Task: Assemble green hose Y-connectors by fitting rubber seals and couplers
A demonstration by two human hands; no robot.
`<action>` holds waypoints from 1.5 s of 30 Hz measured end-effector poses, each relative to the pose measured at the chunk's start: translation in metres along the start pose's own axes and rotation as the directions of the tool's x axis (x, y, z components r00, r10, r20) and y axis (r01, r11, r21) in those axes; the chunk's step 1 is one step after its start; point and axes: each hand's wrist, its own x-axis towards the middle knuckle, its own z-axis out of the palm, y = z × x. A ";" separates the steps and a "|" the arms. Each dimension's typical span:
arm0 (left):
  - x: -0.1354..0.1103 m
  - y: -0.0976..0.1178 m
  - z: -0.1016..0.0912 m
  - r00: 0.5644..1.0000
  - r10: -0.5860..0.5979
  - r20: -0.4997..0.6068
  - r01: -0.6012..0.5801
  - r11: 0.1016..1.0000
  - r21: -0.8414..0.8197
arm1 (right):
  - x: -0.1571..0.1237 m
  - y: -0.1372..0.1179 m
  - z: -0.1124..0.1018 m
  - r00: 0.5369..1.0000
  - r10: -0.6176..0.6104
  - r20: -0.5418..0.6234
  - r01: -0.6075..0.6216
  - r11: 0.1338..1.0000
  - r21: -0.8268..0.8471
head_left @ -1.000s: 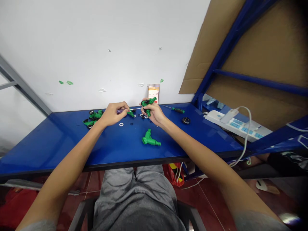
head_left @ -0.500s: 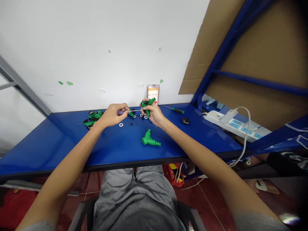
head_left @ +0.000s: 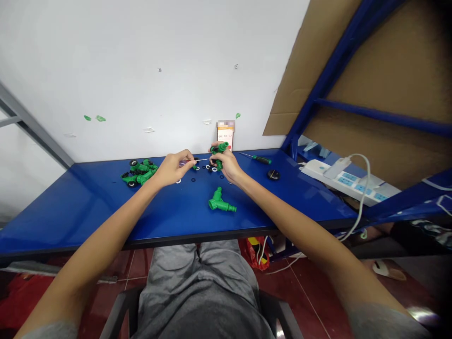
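My left hand (head_left: 172,170) pinches a thin screwdriver (head_left: 202,160), its purple handle mostly covered by the fingers. The metal shaft points right, toward my right hand (head_left: 229,167), which is closed around a green Y-shaped hose connector (head_left: 222,147). Whether the tip touches the connector is hard to make out. Below the hands, a second green Y connector (head_left: 221,201) lies on the blue table (head_left: 169,212). Black and white rubber rings (head_left: 214,169) are scattered under and between my hands. More green connectors with black parts (head_left: 139,175) are piled left of my left hand.
A phone (head_left: 226,134) showing a timer leans on the white wall behind my right hand. To the right lie a green-and-black screwdriver (head_left: 260,159) and a small round black object (head_left: 273,174). A white power strip (head_left: 348,181) with a cable sits beyond the table's right side.
My left hand has shifted slightly right and its fingers now cover more of the screwdriver's handle. My right hand still holds the connector in nearly the same place. The view has moved slightly.
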 end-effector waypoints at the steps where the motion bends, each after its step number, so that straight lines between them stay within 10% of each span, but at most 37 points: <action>1: 0.000 -0.002 0.002 1.000 -0.008 -0.009 0.007 1.000 -0.015 | 0.000 0.000 0.000 1.000 -0.002 -0.001 0.002 1.000 -0.003; 15: -0.004 0.005 0.003 0.990 0.109 0.085 -0.137 0.864 0.484 | 0.002 0.006 -0.003 1.000 0.013 0.003 -0.013 1.000 -0.009; 36: 0.002 -0.002 0.006 0.998 -0.058 0.005 0.056 0.979 0.194 | 0.006 0.011 -0.004 0.998 -0.037 0.056 0.044 0.991 -0.124; 45: 0.002 -0.007 0.013 0.990 0.119 -0.081 -0.095 0.961 0.258 | 0.011 0.014 -0.009 0.998 -0.043 0.052 0.049 0.991 -0.128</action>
